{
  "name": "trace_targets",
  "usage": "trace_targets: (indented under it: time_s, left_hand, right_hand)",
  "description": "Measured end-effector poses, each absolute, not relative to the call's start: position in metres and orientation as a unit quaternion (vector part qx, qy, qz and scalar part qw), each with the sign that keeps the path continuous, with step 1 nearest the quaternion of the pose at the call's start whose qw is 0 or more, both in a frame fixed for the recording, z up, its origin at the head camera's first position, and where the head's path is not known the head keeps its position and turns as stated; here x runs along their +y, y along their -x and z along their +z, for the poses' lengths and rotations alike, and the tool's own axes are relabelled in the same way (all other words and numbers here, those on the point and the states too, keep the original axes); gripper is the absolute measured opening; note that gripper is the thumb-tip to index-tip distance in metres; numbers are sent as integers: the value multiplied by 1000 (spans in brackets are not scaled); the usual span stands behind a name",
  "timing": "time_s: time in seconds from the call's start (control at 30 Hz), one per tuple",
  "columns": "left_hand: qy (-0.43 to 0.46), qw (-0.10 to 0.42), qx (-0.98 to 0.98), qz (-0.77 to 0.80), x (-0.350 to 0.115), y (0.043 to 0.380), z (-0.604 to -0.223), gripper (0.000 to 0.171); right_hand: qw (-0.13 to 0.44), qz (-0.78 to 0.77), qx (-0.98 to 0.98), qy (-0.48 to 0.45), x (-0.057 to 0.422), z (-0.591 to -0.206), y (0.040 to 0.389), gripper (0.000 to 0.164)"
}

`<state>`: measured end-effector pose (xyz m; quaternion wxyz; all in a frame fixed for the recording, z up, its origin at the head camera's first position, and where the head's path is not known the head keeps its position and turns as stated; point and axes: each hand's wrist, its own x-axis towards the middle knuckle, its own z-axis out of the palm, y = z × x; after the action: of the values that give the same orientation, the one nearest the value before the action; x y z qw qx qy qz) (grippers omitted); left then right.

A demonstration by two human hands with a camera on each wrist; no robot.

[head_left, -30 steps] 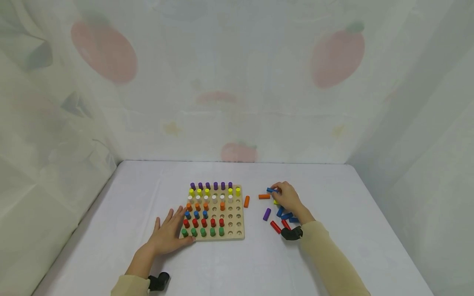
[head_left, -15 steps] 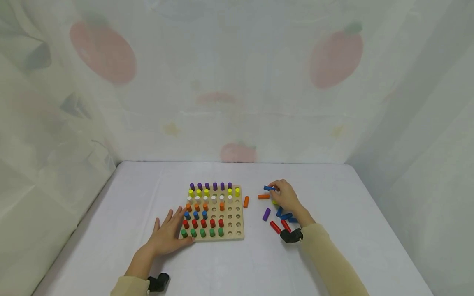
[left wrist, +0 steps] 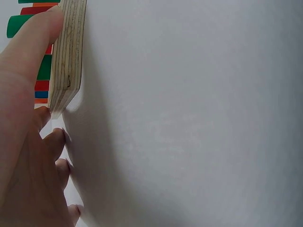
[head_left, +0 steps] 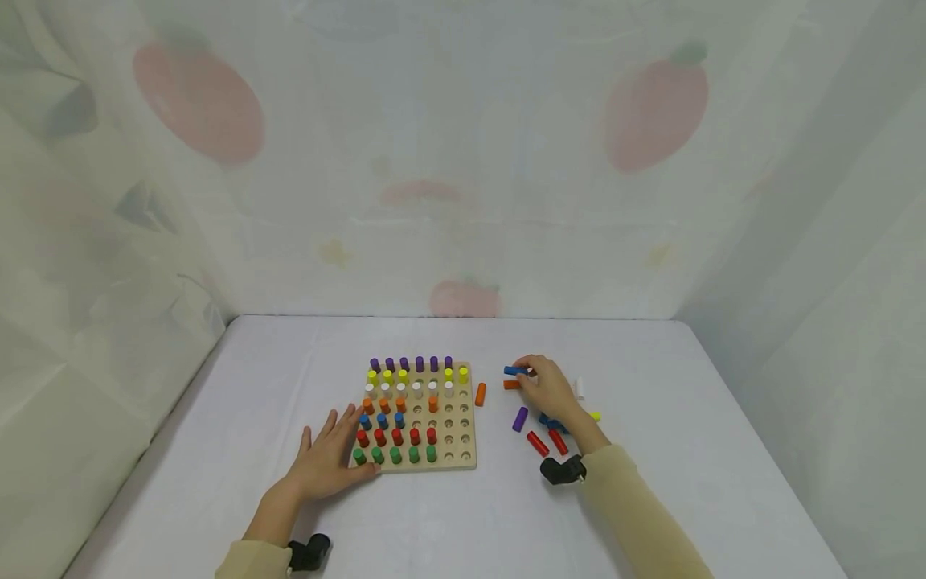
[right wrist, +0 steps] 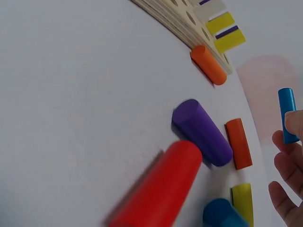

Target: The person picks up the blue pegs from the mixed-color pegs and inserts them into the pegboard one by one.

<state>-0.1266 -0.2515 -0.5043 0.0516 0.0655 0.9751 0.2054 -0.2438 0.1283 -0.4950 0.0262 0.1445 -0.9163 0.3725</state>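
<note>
A wooden pegboard [head_left: 463,460] lies on the table, with rows of purple, yellow, white, orange, blue, red and green pegs upright in it and bare holes mostly at its right. My left hand [head_left: 325,462] rests at the board's left side, fingers spread. Its thumb [left wrist: 40,33] touches the near edge in the left wrist view. To the right of the board, my right hand [head_left: 551,396] pinches a blue peg [head_left: 514,371] between thumb and fingers. That blue peg [right wrist: 286,106] appears raised above the loose pegs in the right wrist view.
Around the right hand lie loose pegs: an orange one [head_left: 481,394] beside the board, another orange one [head_left: 510,384], a purple one [head_left: 520,419], two red ones [head_left: 538,444], a white one [head_left: 579,389], a yellow one [head_left: 596,416] and some blue ones partly hidden by the wrist.
My right hand has moved a little left with the blue peg, uncovering the white and yellow pegs behind it. The left hand and pegboard have stayed in place.
</note>
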Motion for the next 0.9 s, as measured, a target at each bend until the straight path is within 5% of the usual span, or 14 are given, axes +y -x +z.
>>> trace_targets:
  time_s: [0.9]
  left_hand:
    - [-70, 50, 974, 210, -253, 128, -507, 104]
  right_hand:
    - [69, 389, -898, -193, 98, -497, 232, 20]
